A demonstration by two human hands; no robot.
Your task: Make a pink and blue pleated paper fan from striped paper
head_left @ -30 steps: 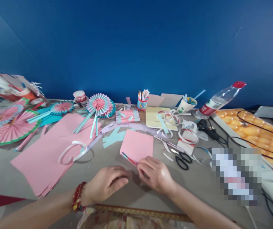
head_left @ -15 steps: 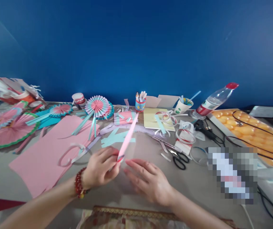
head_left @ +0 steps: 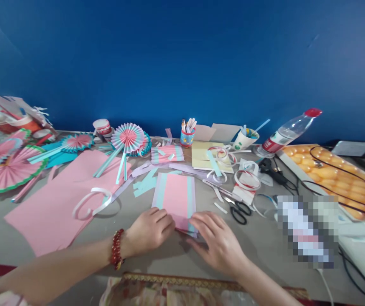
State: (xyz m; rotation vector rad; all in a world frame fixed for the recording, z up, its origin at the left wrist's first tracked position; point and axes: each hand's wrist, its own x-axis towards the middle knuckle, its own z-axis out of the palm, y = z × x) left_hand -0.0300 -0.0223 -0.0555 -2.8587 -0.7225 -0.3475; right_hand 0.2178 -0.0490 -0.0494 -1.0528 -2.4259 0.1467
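Down at the near edge of the table (head_left: 265,244), the left hand's (head_left: 150,229) fingers (head_left: 165,221) curl in tight and close on the near left corner of a pink sheet (head_left: 176,195). The right hand's (head_left: 219,244) fingers (head_left: 201,223) lie long and slightly spread, pressing flat on the sheet's near right corner, where the edge looks a little raised or folded. The two hands sit just beside each other with the corner between them. A red bead bracelet (head_left: 116,250) circles the left wrist.

The pink sheet lies flat on the table straight ahead of the hands, with a teal strip (head_left: 190,195) running along each long side. Just right of it lie black-handled scissors (head_left: 239,211), and beyond those some tape rings (head_left: 247,179). To the left spreads a stack of pink paper (head_left: 58,208) with a white paper loop (head_left: 89,199) resting on it.

Farther back stand a pleated paper fan (head_left: 128,138), a small striped folded piece (head_left: 167,154), a pen cup (head_left: 187,137), a yellow sheet (head_left: 203,159), a paper cup (head_left: 245,139) and a tilted water bottle (head_left: 284,134) with a red cap. A larger pink fan (head_left: 8,170) lies at the far left. A blue wall (head_left: 182,63) rises behind the table.
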